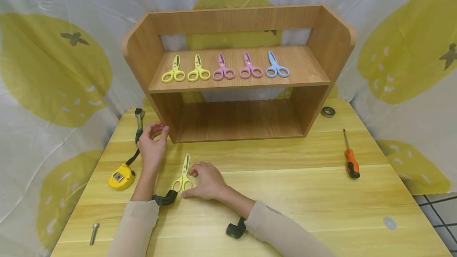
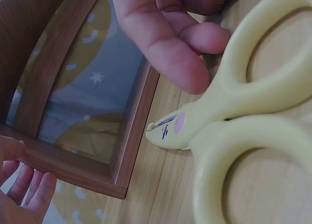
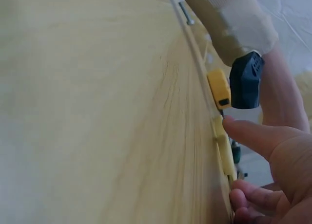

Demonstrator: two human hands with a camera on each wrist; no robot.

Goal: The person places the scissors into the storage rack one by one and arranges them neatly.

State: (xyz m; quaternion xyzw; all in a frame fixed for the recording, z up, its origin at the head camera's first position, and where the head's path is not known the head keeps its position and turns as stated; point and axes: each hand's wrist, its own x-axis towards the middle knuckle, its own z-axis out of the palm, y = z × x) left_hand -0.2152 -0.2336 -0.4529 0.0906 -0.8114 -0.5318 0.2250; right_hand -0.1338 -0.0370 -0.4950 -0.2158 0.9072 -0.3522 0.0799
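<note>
My right hand is resting on the yellow scissors lying on the table.
My fingers are touching the handles, loosely curled, not clamping them; my left hand is hovering open at ten o'clock, holding nothing, by the shelf corner. I am reading no writing anywhere. A tape measure is lying at nine o'clock, a screwdriver at three, five scissors on the shelf at twelve.
</note>
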